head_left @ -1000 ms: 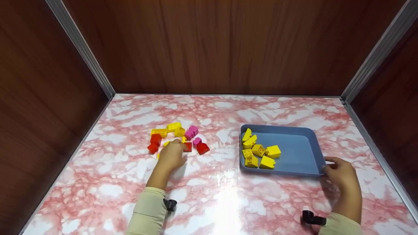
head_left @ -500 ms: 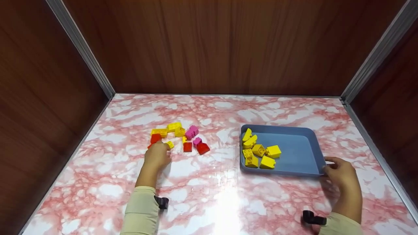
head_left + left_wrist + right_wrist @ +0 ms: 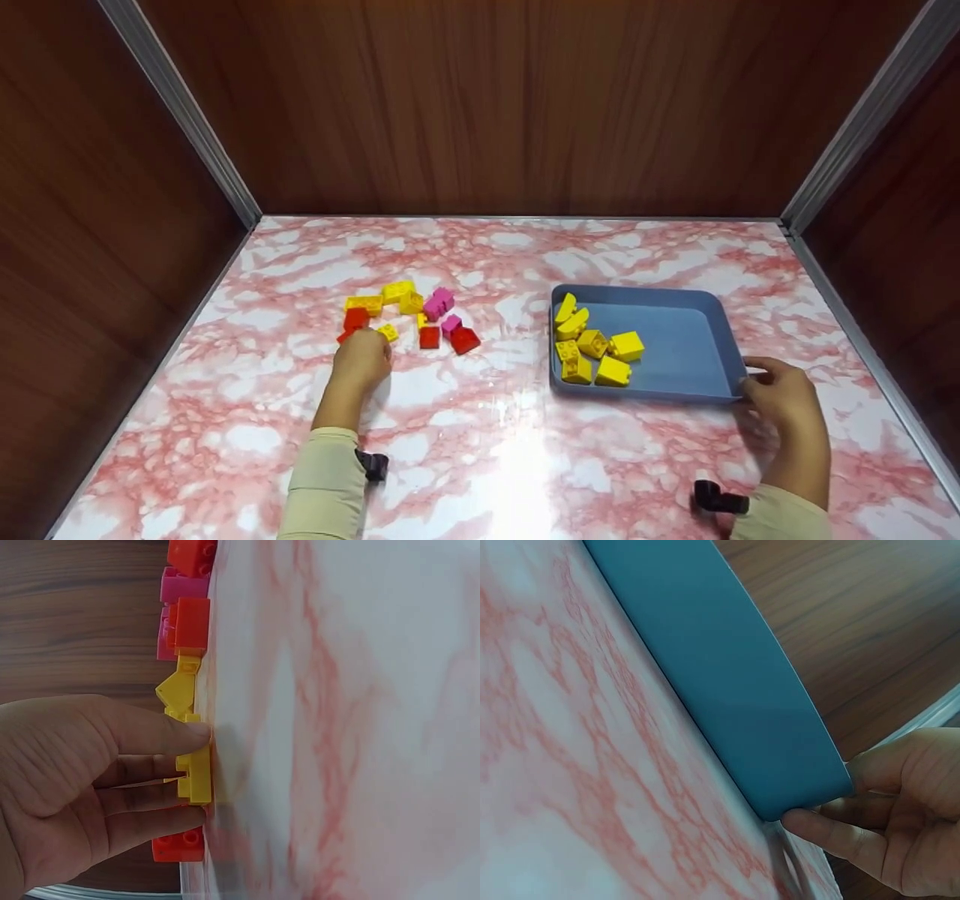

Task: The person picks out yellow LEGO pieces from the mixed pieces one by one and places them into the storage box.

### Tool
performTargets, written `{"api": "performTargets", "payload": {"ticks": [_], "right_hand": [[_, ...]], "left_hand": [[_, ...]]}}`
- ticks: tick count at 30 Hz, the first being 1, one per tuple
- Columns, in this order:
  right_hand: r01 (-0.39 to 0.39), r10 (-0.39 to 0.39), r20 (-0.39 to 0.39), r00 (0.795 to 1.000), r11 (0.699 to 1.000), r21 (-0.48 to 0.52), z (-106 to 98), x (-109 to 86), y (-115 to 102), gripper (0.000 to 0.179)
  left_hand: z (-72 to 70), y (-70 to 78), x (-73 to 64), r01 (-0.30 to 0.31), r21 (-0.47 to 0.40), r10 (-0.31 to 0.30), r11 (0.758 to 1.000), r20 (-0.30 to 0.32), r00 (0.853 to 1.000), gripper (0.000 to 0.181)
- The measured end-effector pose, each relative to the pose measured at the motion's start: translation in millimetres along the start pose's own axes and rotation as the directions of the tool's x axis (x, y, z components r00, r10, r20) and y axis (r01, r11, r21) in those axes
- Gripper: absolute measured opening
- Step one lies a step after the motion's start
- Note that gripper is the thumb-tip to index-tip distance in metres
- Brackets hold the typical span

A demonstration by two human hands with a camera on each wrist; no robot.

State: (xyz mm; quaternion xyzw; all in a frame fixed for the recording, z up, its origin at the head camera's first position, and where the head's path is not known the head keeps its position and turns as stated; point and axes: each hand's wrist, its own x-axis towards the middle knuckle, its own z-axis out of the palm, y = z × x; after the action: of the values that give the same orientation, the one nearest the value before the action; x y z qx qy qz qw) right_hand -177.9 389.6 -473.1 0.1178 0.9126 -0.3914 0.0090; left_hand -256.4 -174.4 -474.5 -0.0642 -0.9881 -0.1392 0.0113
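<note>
In the left wrist view, my left hand (image 3: 82, 772) pinches a yellow toy brick (image 3: 199, 776) between thumb and fingertips, low at the table surface. From the head view that brick is hidden under the left hand (image 3: 361, 361); another small yellow brick (image 3: 387, 332) lies just beside the fingers. A red brick (image 3: 356, 319) sits right behind the knuckles. My right hand (image 3: 784, 394) grips the near right corner of a blue-grey tray (image 3: 679, 394), thumb outside the wall. Several yellow bricks (image 3: 613, 371) are in the tray's left part.
Behind the left hand are more yellow bricks (image 3: 398, 292). Pink bricks (image 3: 439, 303) and red bricks (image 3: 465, 340) lie to its right. Brown wood-grain panels (image 3: 480, 112) enclose the marbled pink and white table (image 3: 495, 262) at the back and sides.
My left hand has moved left and slightly nearer, from the middle of the loose bricks to their near left side, then stayed there. The right hand and tray keep their place.
</note>
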Motion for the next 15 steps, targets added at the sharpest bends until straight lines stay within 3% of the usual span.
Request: {"api": "performTargets", "payload": {"ticks": [7, 15], "right_hand": [[0.033, -0.033, -0.028, 0.999, 0.999, -0.019, 0.6, 0.2, -1.2, 0.047], [0.021, -0.021, -0.019, 1.0, 1.0, -0.014, 1.1, -0.5, -0.6, 0.047]], "left_hand": [[-0.5, 6.0, -4.2, -0.03, 0.008, 0.03, 1.0, -0.05, 0.998, 0.005], [-4.6, 27.7, -7.1, -0.076, 0.031, 0.077, 0.997, -0.02, 0.997, 0.011]]}}
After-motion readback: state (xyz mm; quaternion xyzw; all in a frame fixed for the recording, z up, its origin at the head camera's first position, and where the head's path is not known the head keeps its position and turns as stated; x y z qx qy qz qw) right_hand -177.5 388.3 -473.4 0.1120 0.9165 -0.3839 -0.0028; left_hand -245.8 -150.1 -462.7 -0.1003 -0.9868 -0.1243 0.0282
